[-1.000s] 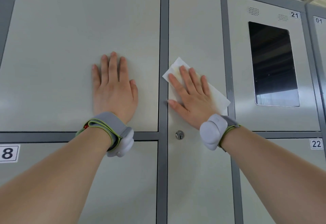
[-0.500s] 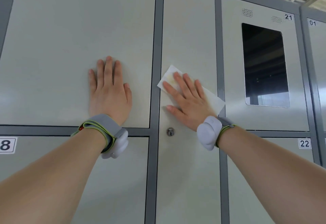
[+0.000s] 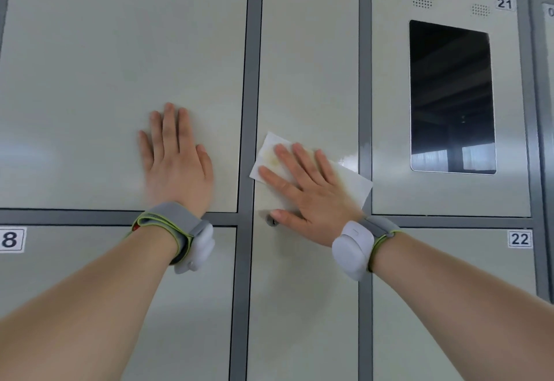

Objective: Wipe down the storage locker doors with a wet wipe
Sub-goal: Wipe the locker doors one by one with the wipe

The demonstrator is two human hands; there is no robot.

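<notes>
Head view of a bank of pale locker doors set in a grey frame (image 3: 250, 111). At the left, the large upper door (image 3: 120, 51) is offering broad bare surface above and to the left of the left hand (image 3: 177, 165), which is lying flat against the door's lower right area, released and grasping nothing, fingers together and pointing straight up, thumb toward the frame upright. Its wrist is sitting just above the door's bottom edge and is wearing a grey band (image 3: 177, 227). Below that edge, a door is showing a label reading 8 (image 3: 10, 239).

On the narrow middle door (image 3: 308, 51), the wet wipe (image 3: 355, 184) is lying flat under the right hand (image 3: 311, 192). Its long axis is running from upper left to lower right: the upper left corner is nearly touching the door's left edge, and the lower right corner is overlapping the frame upright at the door's right edge. Yellowish staining is showing near its left end. The right hand is pressing the wipe with open palm, fingers spread and pointing up and to the left; the thumb is extending left and partly covering the keyhole (image 3: 271, 220). Bare door is lying open above and below.

At the right, door 21 (image 3: 389, 111) is carrying a dark screen (image 3: 451, 96); the label 22 (image 3: 519, 239) is sitting below.
</notes>
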